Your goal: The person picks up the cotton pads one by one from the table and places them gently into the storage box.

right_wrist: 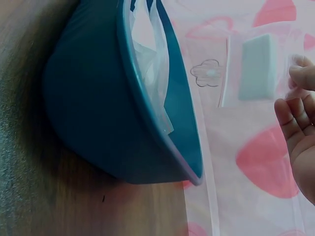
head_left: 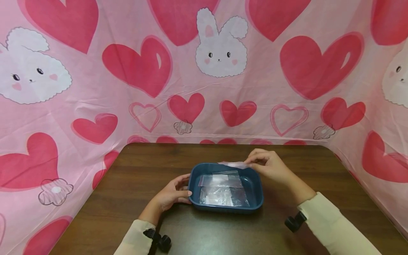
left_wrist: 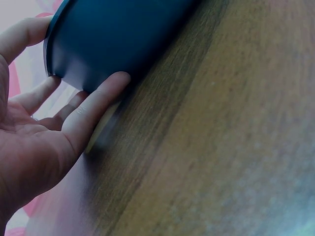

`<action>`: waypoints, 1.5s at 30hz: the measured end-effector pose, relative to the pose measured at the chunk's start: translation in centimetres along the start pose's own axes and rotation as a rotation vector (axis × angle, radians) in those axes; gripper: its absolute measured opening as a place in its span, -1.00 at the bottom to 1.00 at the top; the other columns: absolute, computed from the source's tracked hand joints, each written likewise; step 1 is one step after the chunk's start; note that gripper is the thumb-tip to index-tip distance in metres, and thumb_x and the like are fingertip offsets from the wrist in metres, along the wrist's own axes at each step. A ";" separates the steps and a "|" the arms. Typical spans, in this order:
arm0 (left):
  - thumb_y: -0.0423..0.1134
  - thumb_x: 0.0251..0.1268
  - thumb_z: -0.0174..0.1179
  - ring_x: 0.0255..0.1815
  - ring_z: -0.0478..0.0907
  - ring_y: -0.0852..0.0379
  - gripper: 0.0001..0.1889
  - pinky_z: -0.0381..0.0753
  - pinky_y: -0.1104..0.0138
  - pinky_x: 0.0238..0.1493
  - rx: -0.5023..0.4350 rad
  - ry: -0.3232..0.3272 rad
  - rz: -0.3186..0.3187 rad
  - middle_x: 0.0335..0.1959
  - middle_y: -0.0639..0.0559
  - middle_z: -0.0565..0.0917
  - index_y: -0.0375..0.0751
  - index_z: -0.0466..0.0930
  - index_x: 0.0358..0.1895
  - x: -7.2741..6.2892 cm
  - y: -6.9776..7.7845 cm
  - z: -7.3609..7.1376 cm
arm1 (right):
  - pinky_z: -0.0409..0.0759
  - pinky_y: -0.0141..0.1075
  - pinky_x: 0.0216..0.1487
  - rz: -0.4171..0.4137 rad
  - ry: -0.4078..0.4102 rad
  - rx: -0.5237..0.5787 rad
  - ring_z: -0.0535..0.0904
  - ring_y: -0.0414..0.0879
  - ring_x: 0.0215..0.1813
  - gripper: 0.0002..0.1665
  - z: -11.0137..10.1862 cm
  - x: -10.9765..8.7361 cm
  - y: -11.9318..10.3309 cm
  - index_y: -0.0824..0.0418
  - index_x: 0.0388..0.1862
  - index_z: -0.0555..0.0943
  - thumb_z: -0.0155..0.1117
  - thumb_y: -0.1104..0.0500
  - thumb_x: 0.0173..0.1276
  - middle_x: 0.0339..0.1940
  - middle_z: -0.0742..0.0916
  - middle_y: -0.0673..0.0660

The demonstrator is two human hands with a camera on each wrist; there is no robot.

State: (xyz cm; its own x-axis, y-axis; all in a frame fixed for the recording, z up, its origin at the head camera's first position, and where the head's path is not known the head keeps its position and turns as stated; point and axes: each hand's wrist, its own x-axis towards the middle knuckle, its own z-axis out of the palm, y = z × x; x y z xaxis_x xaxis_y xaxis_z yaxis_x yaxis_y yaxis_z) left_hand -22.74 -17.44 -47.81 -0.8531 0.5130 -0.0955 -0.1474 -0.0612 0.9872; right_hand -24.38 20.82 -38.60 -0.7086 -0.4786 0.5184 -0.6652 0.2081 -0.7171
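Note:
My left hand [head_left: 173, 194] holds the left end of a blue rectangular container [head_left: 223, 210], its thumb at the rim. In the left wrist view, fingers [left_wrist: 106, 96] lie against the outer wall near the tabletop. Above the container's back right part, my right hand [head_left: 269, 164] pinches the edge of a clear plastic bag [head_left: 235, 165]. The right wrist view shows a pale rectangular block [right_wrist: 257, 68] inside that bag, held above the rim. Other clear zip bags [head_left: 220, 180] with whitish contents lie inside the container, overlapping each other.
The container stands on a dark brown wooden table [head_left: 153, 159]. A pink cloth [head_left: 191, 81] with hearts and rabbits hangs behind it and at both sides. Black devices [head_left: 294, 222] are strapped to both wrists over light sleeves [head_left: 334, 219].

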 end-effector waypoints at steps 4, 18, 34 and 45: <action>-0.46 0.30 0.17 0.15 0.51 -0.20 -0.30 0.64 -0.01 -0.04 0.005 -0.003 0.001 0.39 -0.36 0.27 -0.25 0.11 0.49 0.0 -0.1 0.0 | 0.64 -0.37 -0.29 -0.006 -0.024 -0.015 0.57 -0.09 -0.22 -0.75 0.4 0.6 -0.4 0.29 -0.22 0.75 0.32 0.53 0.19 -0.28 0.69 0.13; -0.46 0.31 0.16 0.16 0.50 -0.21 -0.31 0.64 -0.02 -0.04 0.003 0.004 0.000 0.39 -0.34 0.27 -0.22 0.12 0.48 0.0 0.0 0.0 | 0.65 -0.31 -0.21 -0.061 -0.120 0.003 0.58 -0.06 -0.20 -0.80 1.8 2.9 -3.1 0.42 -0.25 0.72 0.30 0.56 0.17 -0.31 0.70 0.21; -0.44 0.32 0.17 0.17 0.48 -0.21 -0.29 0.63 -0.03 -0.02 -0.005 -0.018 0.012 0.41 -0.39 0.23 -0.29 0.08 0.49 0.0 0.0 0.0 | 0.69 -0.10 -0.18 0.031 -0.229 0.007 0.59 -0.02 -0.16 -0.83 3.7 5.0 -3.1 0.38 -0.22 0.74 0.34 0.47 0.21 -0.26 0.71 0.21; -0.45 0.32 0.16 0.17 0.48 -0.21 -0.30 0.63 -0.01 -0.01 -0.003 -0.026 0.012 0.40 -0.38 0.23 -0.28 0.08 0.49 0.0 0.0 -0.1 | 0.70 -0.15 -0.14 0.085 -0.309 -0.027 0.60 0.00 -0.17 -0.85 4.7 6.4 -1.4 0.39 -0.23 0.74 0.33 0.45 0.23 -0.24 0.72 0.23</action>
State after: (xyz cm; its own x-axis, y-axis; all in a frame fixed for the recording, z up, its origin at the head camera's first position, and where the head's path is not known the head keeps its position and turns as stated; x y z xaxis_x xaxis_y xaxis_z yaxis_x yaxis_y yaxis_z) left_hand -22.78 -17.54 -47.80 -0.8417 0.5340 -0.0806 -0.1388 -0.0696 0.9879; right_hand -26.90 13.48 -36.45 -0.6598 -0.6942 0.2877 -0.6152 0.2791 -0.7373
